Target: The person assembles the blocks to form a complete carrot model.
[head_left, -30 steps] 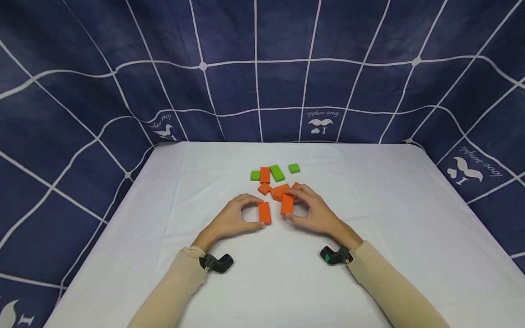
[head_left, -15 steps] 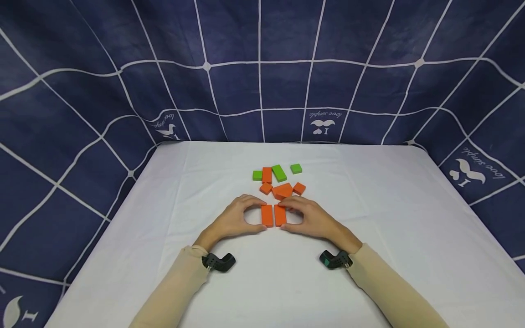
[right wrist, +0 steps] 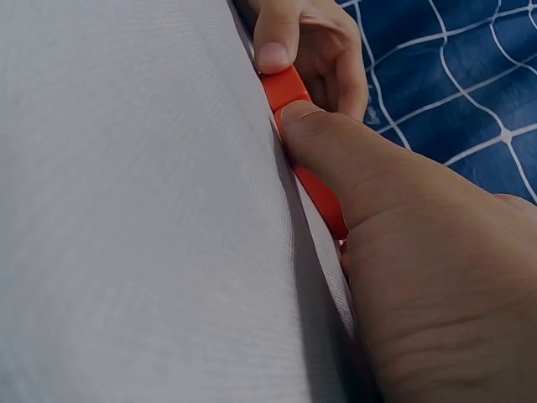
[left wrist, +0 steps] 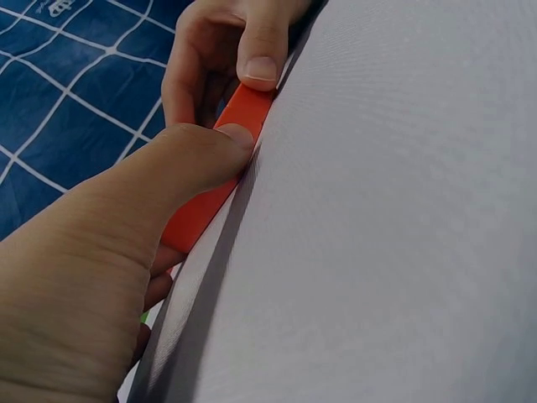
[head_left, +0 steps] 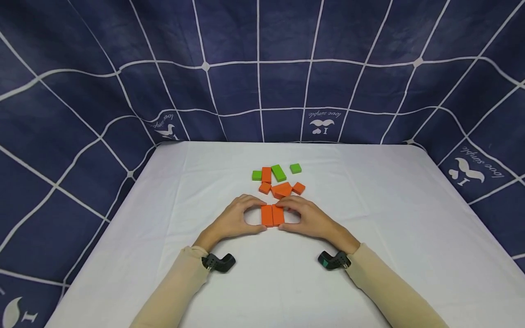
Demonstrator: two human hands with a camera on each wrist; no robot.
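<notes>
Two orange rectangular blocks lie side by side on the white table, their long edges touching. My left hand [head_left: 235, 217] pinches the left orange block [head_left: 267, 216] between thumb and fingers at its near and far ends. The right orange block [head_left: 278, 215] is pinched the same way by my right hand [head_left: 310, 217]. In the left wrist view the left thumb presses the near face of an orange block [left wrist: 200, 217]. The right wrist view shows the right thumb against an orange block [right wrist: 321, 201], the other hand beyond it. Most fingertips behind the blocks are hidden.
Just beyond the hands lie an orange wedge-like block [head_left: 281, 190] and small orange blocks [head_left: 265, 188] [head_left: 299, 188]. Farther back are an orange rectangular block [head_left: 266, 175], a green rectangular block [head_left: 278, 173] and small green blocks [head_left: 256, 175] [head_left: 295, 168]. A dark blue gridded cloth [head_left: 283, 86] surrounds the table.
The right hand has brought its orange block down from beside the wedge-like block, then left against the other orange block, closing the gap. The left hand has stayed nearly still.
</notes>
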